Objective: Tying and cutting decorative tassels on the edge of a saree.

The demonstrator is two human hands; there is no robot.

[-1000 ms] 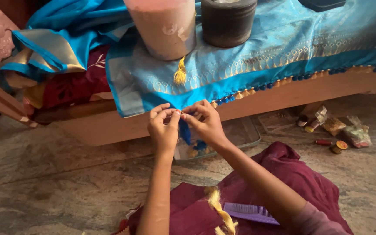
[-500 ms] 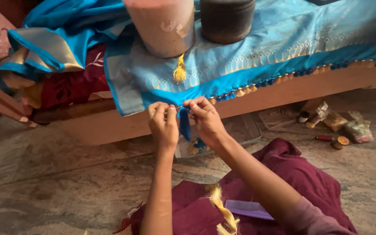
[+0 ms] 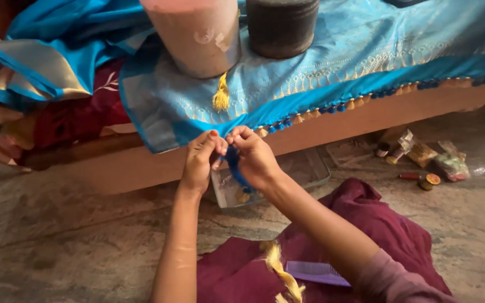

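Blue thread bundle (image 3: 234,165), a short tassel in the making, hung at the hem of the turquoise cloth (image 3: 332,73), just below its lower left corner; the left hand (image 3: 200,160) and the right hand (image 3: 254,157) met on it, thumbs and forefingers of both pinched shut on the top of the bundle, the loose ends drooping between the palms. Judged from its limp fall, the bundle was very light, soft and without stiffness, likely to fray or slip apart if released; the firm place to hold it appeared to be the tight neck where it joined the hem, not the free strands. The cloth itself looked thin and smooth, probably slippery; it lay draped over the edge of a wooden bench (image 3: 366,120), pinned there by a pale cylindrical container (image 3: 195,36) and a dark round container (image 3: 280,25) set upon it. Finished blue and gold tassels (image 3: 332,109) ran along the hem to the right of the bundle; a yellow tassel (image 3: 220,96) hung above it. Below the bundle a clear tray (image 3: 304,168) rested on the floor; a purple comb (image 3: 315,273) and yellow threads (image 3: 280,269) lay on maroon fabric (image 3: 383,235) nearer the person; small spools and packets (image 3: 422,163) lay well to the right.
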